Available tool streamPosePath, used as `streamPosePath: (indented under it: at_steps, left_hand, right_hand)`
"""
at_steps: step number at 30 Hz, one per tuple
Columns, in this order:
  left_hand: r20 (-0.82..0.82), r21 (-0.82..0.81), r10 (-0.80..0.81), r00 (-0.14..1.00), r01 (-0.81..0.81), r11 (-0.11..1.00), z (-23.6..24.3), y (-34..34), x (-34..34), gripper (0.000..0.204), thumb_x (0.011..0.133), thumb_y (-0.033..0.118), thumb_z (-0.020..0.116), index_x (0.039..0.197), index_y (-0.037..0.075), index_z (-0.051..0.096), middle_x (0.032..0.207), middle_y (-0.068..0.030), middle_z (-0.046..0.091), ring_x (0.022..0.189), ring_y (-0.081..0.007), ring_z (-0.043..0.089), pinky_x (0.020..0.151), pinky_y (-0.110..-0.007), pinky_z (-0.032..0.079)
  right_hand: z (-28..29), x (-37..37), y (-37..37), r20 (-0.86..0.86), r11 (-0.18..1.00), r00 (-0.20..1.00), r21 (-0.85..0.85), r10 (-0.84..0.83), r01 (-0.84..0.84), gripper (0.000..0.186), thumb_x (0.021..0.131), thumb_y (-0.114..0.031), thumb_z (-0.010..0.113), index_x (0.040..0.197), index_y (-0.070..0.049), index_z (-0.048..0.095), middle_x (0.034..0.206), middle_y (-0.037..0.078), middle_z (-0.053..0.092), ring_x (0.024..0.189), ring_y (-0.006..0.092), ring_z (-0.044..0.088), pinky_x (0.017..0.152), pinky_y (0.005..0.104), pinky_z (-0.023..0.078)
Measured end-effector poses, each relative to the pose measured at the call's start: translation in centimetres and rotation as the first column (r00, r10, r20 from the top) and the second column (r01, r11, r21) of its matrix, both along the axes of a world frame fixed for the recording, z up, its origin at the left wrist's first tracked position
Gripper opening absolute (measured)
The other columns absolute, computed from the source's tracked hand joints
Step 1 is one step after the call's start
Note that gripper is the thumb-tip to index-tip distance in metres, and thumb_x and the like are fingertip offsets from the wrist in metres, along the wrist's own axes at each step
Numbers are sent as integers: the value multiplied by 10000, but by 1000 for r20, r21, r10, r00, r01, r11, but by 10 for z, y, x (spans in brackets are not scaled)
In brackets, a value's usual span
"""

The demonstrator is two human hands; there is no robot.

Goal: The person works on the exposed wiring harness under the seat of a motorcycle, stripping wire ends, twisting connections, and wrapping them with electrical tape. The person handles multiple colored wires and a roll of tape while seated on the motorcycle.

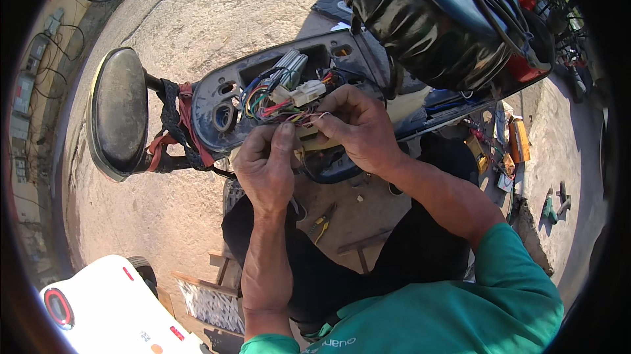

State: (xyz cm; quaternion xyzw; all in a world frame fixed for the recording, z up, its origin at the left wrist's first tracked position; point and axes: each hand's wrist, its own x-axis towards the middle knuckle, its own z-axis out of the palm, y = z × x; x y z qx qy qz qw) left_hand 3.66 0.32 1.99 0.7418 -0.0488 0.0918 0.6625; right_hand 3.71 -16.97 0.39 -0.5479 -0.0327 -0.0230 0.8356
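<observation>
A bundle of coloured wires (276,104) with white plastic connectors (305,94) lies in an open compartment of a dark scooter body (217,85), beside a silver finned metal box (289,65). My left hand (266,167) pinches thin wires at the bundle's lower edge, thumb and index together. My right hand (357,127) is just to its right, fingers curled and pinching a thin light-coloured wire near the connectors.
A padded backrest (118,111) is strapped at left; a black covered seat (440,25) rises at upper right. Pliers (322,226) lie on the ground below. Tools (516,140) and a green drill (551,209) are at right, a white vehicle (105,301) at lower left.
</observation>
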Motion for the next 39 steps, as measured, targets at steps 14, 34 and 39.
streamPosePath:
  at_steps: [14,34,39]
  left_hand:
    - [387,228,-120,914,31,973,-4,10,-4,276,846,-82,764,1109,2,759,1057,-123,746,950,-196,710,833,-310,557]
    - [406,366,-166,899,7,931,17,7,4,172,857,-55,750,996,38,709,961,-99,673,847,-229,673,761,-340,541]
    - [303,238,-195,933,124,963,20,9,4,140,877,-56,720,994,9,677,941,-81,642,839,-175,634,758,-311,520]
  right_hand:
    - [2,2,-11,66,975,980,115,186,-192,123,967,-21,720,991,-41,601,789,-12,617,624,39,540,524,221,410]
    - [-2,9,-8,211,976,977,-216,8,38,219,871,5,767,1026,-42,620,927,-4,651,821,41,606,689,245,522]
    - [0,16,-3,228,971,973,-219,-45,96,222,863,-17,785,1016,-35,626,902,0,651,806,51,609,686,255,524]
